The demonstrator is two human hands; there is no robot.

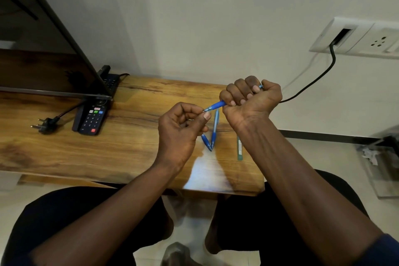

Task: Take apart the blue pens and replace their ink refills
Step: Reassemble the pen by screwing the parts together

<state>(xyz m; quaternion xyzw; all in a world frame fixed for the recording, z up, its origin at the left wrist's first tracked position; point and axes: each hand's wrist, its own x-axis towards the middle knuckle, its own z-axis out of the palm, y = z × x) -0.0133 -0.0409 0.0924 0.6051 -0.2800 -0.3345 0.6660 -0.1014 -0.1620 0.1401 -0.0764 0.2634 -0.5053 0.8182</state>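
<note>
Fingers (pixel 237 93) of the right hand (pixel 251 98) are curled into a fist round the barrel of a blue pen (pixel 217 106). The fist holds it above the table with its back end poking out past the thumb. The left hand (pixel 180 129) has its fingers bent inward, and thumb and forefinger pinch the clear tip of that same pen. The pen slants down from the right hand to the left.

Below both hands runs a wooden table (pixel 108 149), set against a pale wall. A dark screen (pixel 43 49) stands on its left part, leaning across the far corner. A black cable (pixel 313 84) drops from a white socket plate (pixel 367 38) on the wall and passes behind the right wrist. A black remote (pixel 92 119) lies just in front of the screen's edge. A loose black plug (pixel 45 125) lies on the wood to the left of the remote, with its pins pointing left.

2 more blue pens lie on the table between the forearms, their tips meeting in a V toward the person. The straight pen (pixel 215 127) shows nearly whole. The half-hidden pen (pixel 206 141) is covered at its far end by the left hand. A narrow green strip (pixel 239 150) lies just right of them, beside the right forearm.
</note>
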